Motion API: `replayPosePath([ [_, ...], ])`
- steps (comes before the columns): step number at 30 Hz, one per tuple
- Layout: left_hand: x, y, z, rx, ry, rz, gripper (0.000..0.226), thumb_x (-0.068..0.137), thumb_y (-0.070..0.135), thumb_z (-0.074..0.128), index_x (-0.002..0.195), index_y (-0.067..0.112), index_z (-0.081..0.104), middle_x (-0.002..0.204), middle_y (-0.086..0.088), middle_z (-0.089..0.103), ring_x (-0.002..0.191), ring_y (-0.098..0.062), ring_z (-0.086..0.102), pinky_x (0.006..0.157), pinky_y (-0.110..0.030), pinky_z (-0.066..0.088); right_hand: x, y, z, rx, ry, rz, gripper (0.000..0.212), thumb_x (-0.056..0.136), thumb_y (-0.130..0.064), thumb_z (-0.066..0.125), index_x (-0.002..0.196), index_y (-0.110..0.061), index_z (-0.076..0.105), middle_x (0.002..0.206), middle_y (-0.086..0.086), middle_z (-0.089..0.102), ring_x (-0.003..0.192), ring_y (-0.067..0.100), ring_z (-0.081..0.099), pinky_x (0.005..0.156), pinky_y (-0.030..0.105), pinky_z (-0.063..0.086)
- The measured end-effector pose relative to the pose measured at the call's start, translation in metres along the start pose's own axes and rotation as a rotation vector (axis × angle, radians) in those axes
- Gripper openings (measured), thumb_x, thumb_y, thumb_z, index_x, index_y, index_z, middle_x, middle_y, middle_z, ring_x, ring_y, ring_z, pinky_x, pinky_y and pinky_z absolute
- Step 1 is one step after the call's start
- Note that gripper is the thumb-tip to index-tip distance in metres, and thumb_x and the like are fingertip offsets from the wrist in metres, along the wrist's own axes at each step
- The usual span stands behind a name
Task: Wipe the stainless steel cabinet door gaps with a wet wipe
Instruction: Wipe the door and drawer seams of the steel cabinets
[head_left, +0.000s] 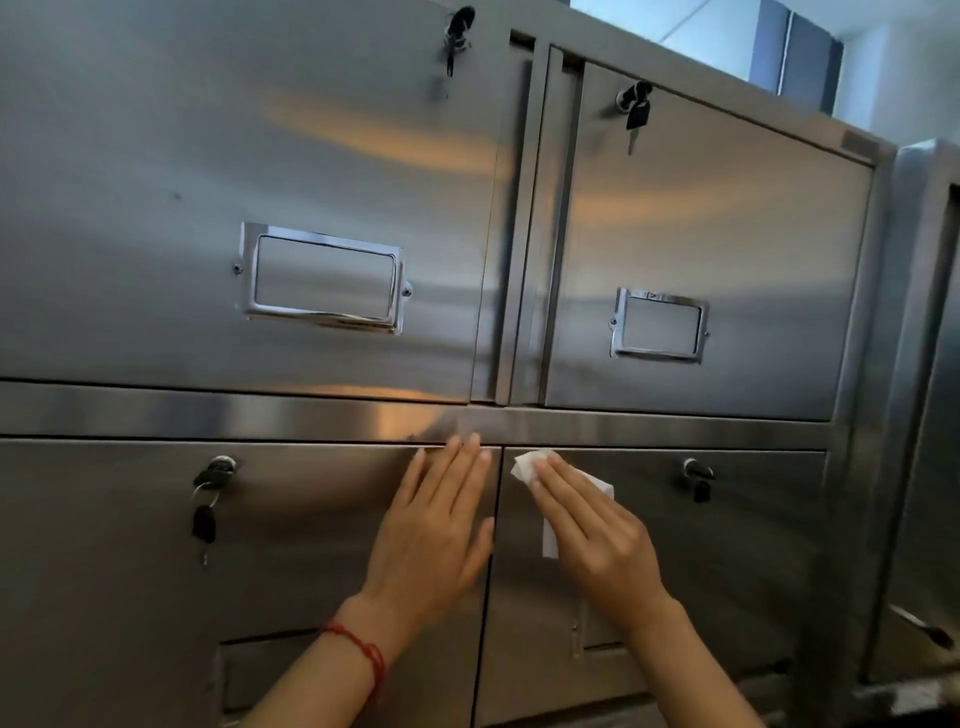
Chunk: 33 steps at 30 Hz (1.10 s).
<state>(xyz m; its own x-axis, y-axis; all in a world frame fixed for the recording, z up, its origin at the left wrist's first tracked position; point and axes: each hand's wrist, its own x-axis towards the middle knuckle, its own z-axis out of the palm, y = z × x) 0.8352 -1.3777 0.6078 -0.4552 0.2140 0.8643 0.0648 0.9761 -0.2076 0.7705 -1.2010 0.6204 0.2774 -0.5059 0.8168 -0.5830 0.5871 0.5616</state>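
A stainless steel cabinet fills the view, with two upper doors and two lower doors. My left hand (434, 525) lies flat and open on the lower left door (130, 545), fingertips at its top right corner beside the vertical gap (491, 571). My right hand (592, 535) presses a white wet wipe (527, 466) against the top left corner of the lower right door (737, 551), just under the horizontal gap (649, 448). Part of the wipe hangs below my palm.
Keys hang from locks on the lower left door (208, 499), lower right door (698, 480) and both upper doors (635, 111). Chrome label holders (322, 278) sit on the upper doors. A second steel cabinet (930, 364) stands at the right.
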Motion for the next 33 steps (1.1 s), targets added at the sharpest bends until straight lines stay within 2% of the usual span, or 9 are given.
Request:
replayPosePath([
  [5, -0.01, 0.025, 0.001, 0.016, -0.081, -0.033, 0.055, 0.09, 0.035, 0.034, 0.131, 0.003, 0.052, 0.138, -0.015, 0.048, 0.129, -0.027, 0.044, 0.1, -0.055, 0.04, -0.02, 0.001, -0.013, 0.054, -0.031, 0.059, 0.038, 0.065, 0.0, 0.077, 0.102, 0.004, 0.07, 0.111, 0.021, 0.066, 0.105, 0.029, 0.064, 0.086, 0.039, 0.054],
  [11, -0.012, 0.064, 0.005, 0.041, -0.127, -0.102, 0.055, 0.089, 0.036, 0.033, 0.129, 0.003, 0.052, 0.135, -0.015, 0.051, 0.127, -0.027, 0.047, 0.1, -0.056, 0.037, -0.05, 0.014, -0.032, 0.168, -0.084, 0.101, 0.052, 0.056, 0.0, 0.089, 0.104, 0.004, 0.069, 0.112, 0.021, 0.066, 0.106, 0.029, 0.063, 0.085, 0.039, 0.055],
  [21, -0.028, 0.144, 0.013, 0.088, -0.222, -0.2, 0.056, 0.089, 0.037, 0.034, 0.13, 0.004, 0.052, 0.136, -0.014, 0.051, 0.126, -0.026, 0.048, 0.099, -0.056, 0.038, -0.117, 0.045, -0.061, 0.292, -0.113, 0.107, 0.056, 0.053, -0.004, 0.09, 0.104, 0.003, 0.069, 0.111, 0.02, 0.066, 0.104, 0.029, 0.064, 0.078, 0.041, 0.058],
  [27, -0.051, 0.167, 0.024, 0.134, -0.297, -0.242, 0.056, 0.088, 0.038, 0.035, 0.129, 0.006, 0.054, 0.135, -0.012, 0.052, 0.125, -0.024, 0.048, 0.098, -0.056, 0.038, -0.146, 0.037, -0.056, 0.377, -0.053, 0.146, 0.042, 0.065, -0.004, 0.078, 0.105, 0.004, 0.068, 0.113, 0.02, 0.065, 0.107, 0.029, 0.063, 0.084, 0.04, 0.056],
  [33, -0.075, 0.176, 0.032, 0.15, -0.356, -0.267, 0.055, 0.087, 0.039, 0.034, 0.127, 0.006, 0.056, 0.133, -0.013, 0.053, 0.123, -0.026, 0.051, 0.097, -0.056, 0.038, -0.168, 0.015, -0.054, 0.434, -0.123, 0.142, 0.054, 0.056, -0.001, 0.088, 0.106, 0.003, 0.068, 0.113, 0.02, 0.066, 0.107, 0.028, 0.063, 0.083, 0.04, 0.056],
])
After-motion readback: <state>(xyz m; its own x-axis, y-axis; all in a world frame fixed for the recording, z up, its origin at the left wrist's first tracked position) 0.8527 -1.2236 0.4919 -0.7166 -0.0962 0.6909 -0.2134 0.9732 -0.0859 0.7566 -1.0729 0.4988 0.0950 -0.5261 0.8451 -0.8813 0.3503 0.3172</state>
